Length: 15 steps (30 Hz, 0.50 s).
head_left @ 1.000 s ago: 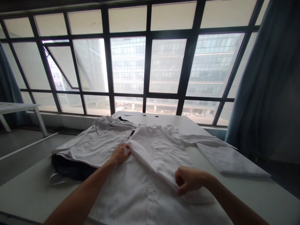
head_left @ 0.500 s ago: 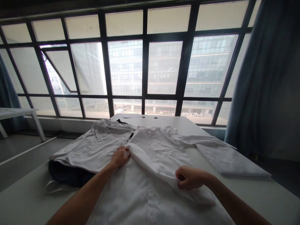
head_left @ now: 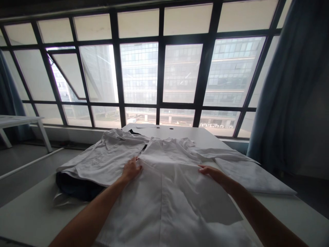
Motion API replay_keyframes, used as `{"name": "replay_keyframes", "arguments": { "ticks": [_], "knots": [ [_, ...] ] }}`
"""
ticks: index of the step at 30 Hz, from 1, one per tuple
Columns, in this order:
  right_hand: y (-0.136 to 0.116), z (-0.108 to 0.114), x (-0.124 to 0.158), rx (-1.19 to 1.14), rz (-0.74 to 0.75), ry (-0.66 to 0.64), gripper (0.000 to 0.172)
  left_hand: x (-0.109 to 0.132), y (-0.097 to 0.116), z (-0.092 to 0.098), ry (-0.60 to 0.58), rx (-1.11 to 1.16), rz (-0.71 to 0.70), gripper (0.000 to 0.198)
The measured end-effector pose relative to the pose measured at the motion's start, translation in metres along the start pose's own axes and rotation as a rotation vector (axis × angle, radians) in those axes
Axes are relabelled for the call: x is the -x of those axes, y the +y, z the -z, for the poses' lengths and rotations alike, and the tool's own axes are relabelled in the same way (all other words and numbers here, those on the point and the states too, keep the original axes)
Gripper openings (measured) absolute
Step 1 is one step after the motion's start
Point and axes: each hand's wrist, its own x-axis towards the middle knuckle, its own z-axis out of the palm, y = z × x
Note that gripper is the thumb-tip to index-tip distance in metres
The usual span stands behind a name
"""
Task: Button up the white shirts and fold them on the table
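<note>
A white button-up shirt (head_left: 177, 202) lies spread on the table in front of me, its collar end toward the window. At its left edge, the fingers of my left hand (head_left: 132, 169) are closed on the cloth. My right hand (head_left: 212, 172) pinches the fabric on the right side between thumb and fingers. Between my hands the cloth is drawn into a raised fold, and its lower right part hangs in shadow. Just left of my left hand lies another white shirt (head_left: 110, 157), with dark material (head_left: 77, 187) showing under its hem.
A folded white cloth (head_left: 254, 175) lies on the white table (head_left: 290, 212) to the right, partly under a sleeve. Another white table (head_left: 23, 120) stands at far left. Windows (head_left: 138, 72) line the back, with a blue curtain (head_left: 272, 92) at right.
My right hand has moved away from me and slightly right, lifting the cloth into a wider fold. My left hand has stayed nearly in place.
</note>
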Motion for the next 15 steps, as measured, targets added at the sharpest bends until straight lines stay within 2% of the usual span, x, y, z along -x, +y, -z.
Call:
{"name": "replay_keyframes", "arguments": {
  "ticks": [2, 4, 7, 10, 15],
  "knots": [
    [0.010, 0.009, -0.001, 0.006, -0.067, -0.042, 0.047, 0.001, 0.003, 0.003, -0.011, -0.017, 0.007, 0.057],
    [0.021, 0.017, -0.003, 0.111, -0.187, -0.062, 0.052, 0.002, 0.006, 0.005, -0.009, -0.025, 0.021, 0.057],
    [0.037, 0.025, -0.007, 0.297, -0.305, -0.023, 0.051, 0.001, 0.008, 0.004, -0.002, -0.014, 0.032, 0.055],
    [0.044, 0.027, -0.011, 0.368, -0.277, -0.021, 0.044, 0.000, 0.007, 0.002, 0.008, -0.008, 0.028, 0.054],
    [0.042, 0.027, -0.010, 0.388, -0.266, -0.075, 0.043, -0.001, 0.004, -0.001, 0.023, -0.002, 0.015, 0.053]
  ]
}}
